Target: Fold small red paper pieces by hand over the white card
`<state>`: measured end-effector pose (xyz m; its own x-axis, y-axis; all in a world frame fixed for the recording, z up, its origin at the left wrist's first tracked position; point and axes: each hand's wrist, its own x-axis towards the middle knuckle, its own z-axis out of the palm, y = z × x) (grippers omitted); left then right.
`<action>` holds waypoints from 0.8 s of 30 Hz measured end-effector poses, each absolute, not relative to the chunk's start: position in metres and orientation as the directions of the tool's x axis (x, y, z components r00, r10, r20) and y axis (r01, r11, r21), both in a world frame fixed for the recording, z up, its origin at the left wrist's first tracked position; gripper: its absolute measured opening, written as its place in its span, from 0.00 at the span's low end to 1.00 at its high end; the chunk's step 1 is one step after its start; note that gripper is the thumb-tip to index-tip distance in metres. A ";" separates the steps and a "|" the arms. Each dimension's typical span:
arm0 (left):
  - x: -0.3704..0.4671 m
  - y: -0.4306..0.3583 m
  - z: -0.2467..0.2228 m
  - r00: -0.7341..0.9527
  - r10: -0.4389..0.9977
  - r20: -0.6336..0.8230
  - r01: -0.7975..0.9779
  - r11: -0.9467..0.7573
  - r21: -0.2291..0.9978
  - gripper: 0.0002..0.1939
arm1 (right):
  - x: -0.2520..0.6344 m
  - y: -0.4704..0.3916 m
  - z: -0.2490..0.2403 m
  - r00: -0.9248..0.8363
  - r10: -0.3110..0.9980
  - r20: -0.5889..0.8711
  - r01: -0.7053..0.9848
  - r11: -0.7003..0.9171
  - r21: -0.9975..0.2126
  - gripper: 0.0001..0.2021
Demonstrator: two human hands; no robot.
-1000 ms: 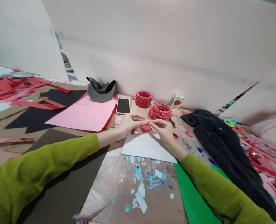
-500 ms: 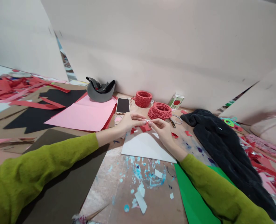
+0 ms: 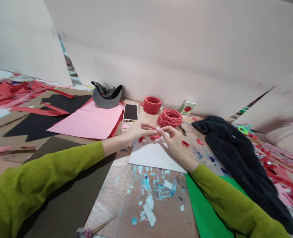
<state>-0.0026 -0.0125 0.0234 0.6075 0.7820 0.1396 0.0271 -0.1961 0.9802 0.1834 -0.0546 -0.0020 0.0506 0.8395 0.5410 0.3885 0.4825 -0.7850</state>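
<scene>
My left hand (image 3: 142, 129) and my right hand (image 3: 171, 137) meet fingertip to fingertip above a white sheet (image 3: 150, 154). Both are closed in a pinch on a small piece of red paper (image 3: 156, 131), mostly hidden by the fingers. Under the fingertips, more red folded paper (image 3: 155, 136) lies at the far part of the sheet. Several red bits, such as a red scrap (image 3: 185, 143), lie to the right of my right hand. Just beyond my hands stand two stacks of red textured rings, a nearer stack (image 3: 170, 118) and a farther stack (image 3: 152, 105).
A phone (image 3: 130, 112), a grey cap (image 3: 107, 96) and pink paper (image 3: 87, 120) lie to the left. A small carton (image 3: 187, 107) stands by the white wall panel. On the right are a dark furry cloth (image 3: 232, 155) and a green sheet (image 3: 206, 208). White scraps (image 3: 149, 214) lie in front.
My fingertips have shifted slightly around the red paper, and less of it shows between them now. The arms and surrounding things stay where they were.
</scene>
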 end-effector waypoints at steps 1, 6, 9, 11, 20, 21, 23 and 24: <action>-0.002 -0.012 0.023 0.605 0.783 0.143 0.025 -0.198 0.980 0.18 | 0.184 -0.054 -0.002 0.041 0.843 0.537 0.382 0.483 -0.788 0.09; 0.000 -0.015 0.023 0.577 0.801 0.160 0.005 -0.199 0.980 0.19 | 0.181 -0.057 0.003 -0.011 0.858 0.513 0.371 0.480 -0.795 0.10; 0.000 -0.017 0.024 0.580 0.798 0.163 0.017 -0.211 0.977 0.20 | 0.178 -0.063 0.009 -0.078 0.879 0.471 0.416 0.458 -0.786 0.11; 0.000 -0.016 0.024 0.586 0.795 0.158 0.030 -0.217 0.976 0.19 | 0.177 -0.066 0.011 -0.093 0.877 0.471 0.453 0.458 -0.765 0.12; 0.002 -0.013 0.020 0.615 0.775 0.143 -0.093 -0.109 0.990 0.17 | 0.180 -0.061 0.004 -0.021 0.837 0.547 0.477 0.490 -0.730 0.11; 0.002 -0.014 0.021 0.609 0.782 0.132 -0.091 -0.096 0.991 0.17 | 0.180 -0.061 0.004 -0.020 0.835 0.551 0.482 0.491 -0.726 0.11; 0.002 -0.014 0.022 0.597 0.792 0.128 -0.076 -0.103 0.992 0.16 | 0.179 -0.062 0.005 -0.023 0.828 0.560 0.491 0.497 -0.716 0.11; 0.001 -0.014 0.023 0.593 0.794 0.135 -0.065 -0.120 0.991 0.15 | 0.179 -0.062 0.006 -0.027 0.824 0.565 0.494 0.503 -0.709 0.12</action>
<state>0.0014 -0.0145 0.0235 0.5927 0.7940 0.1351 -0.0655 -0.1196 0.9907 0.1786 -0.0623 0.0058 -0.0269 0.8244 0.5653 0.4939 0.5027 -0.7095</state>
